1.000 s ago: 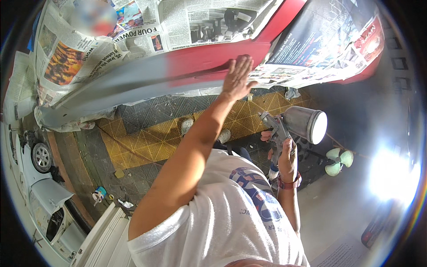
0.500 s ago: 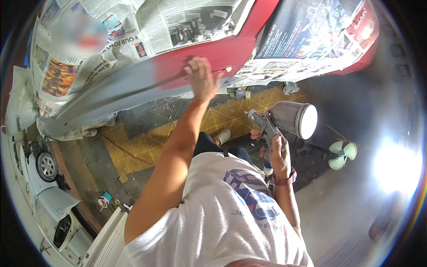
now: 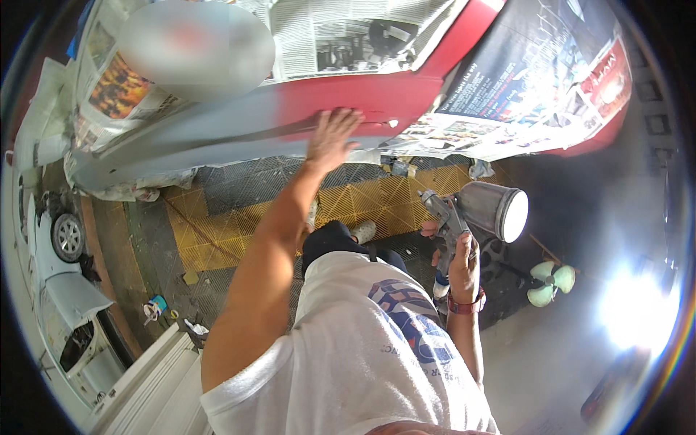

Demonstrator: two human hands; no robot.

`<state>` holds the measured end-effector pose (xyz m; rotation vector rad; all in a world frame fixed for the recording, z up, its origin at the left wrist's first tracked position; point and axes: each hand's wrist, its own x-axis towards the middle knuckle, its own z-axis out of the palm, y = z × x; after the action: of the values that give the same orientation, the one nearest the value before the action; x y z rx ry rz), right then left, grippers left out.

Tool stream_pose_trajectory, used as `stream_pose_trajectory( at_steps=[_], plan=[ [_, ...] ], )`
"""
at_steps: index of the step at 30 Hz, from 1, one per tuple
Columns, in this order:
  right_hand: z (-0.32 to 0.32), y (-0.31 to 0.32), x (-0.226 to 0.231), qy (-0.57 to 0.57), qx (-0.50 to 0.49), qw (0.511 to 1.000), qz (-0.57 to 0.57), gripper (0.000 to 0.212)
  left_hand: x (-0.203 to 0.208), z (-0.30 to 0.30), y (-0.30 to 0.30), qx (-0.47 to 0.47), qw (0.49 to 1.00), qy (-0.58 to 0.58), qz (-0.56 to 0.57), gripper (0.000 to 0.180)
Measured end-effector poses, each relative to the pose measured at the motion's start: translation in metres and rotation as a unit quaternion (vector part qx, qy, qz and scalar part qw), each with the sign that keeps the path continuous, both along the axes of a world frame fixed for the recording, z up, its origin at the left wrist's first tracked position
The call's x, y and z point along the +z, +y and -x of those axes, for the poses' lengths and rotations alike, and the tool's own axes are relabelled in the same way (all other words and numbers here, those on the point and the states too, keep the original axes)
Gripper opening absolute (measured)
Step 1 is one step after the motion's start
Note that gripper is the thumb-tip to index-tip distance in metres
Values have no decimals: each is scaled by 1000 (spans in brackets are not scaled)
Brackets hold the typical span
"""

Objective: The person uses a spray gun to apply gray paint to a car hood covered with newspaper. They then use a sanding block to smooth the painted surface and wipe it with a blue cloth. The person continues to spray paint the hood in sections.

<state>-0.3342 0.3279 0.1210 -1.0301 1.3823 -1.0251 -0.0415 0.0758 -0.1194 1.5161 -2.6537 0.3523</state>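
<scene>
My left hand [image 3: 333, 139] lies flat, fingers stretched, against the car door panel [image 3: 319, 101]. That panel is partly red and partly grey, and the hand rests on its red part near the lower edge. In my right hand [image 3: 462, 268] is a spray gun [image 3: 444, 214], its grip wrapped by my fingers. A silver paint cup [image 3: 487, 206] with a white lid is fixed to the gun. The gun stays apart from the car, low and to the right. Newspaper masking [image 3: 348, 43] covers the areas around the bare panel.
Yellow and dark floor tiles [image 3: 362, 196] run below the car. A pale green fan [image 3: 551, 283] stands at right, near a bright lamp [image 3: 638, 312]. Farther left are a silver car [image 3: 69, 290] and a small tub [image 3: 154, 307]. Small blocks [image 3: 399, 167] lie under the panel.
My left hand stays at the red panel, its fingers now turned more to the right. The view has shifted, so the car sits lower and farther right. The spray gun remains in my right hand.
</scene>
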Motion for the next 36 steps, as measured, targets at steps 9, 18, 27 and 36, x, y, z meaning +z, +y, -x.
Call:
stream_pose_trajectory(
  at_steps=[9, 18, 27, 36],
  plan=[
    [-30, -23, 12, 42, 13, 999, 7, 65, 15, -85, -5, 230, 897, 338, 170, 100],
    [-79, -40, 4, 50, 3, 999, 2, 77, 89, 12, -23, 32, 977, 207, 32, 90],
    [-170, -68, 8, 46, 120, 991, 30, 74, 79, -257, 15, 155, 985, 71, -3, 79],
    [-275, -84, 18, 74, 170, 983, 0, 78, 86, -440, 35, 190, 980, -21, -49, 82]
  ],
)
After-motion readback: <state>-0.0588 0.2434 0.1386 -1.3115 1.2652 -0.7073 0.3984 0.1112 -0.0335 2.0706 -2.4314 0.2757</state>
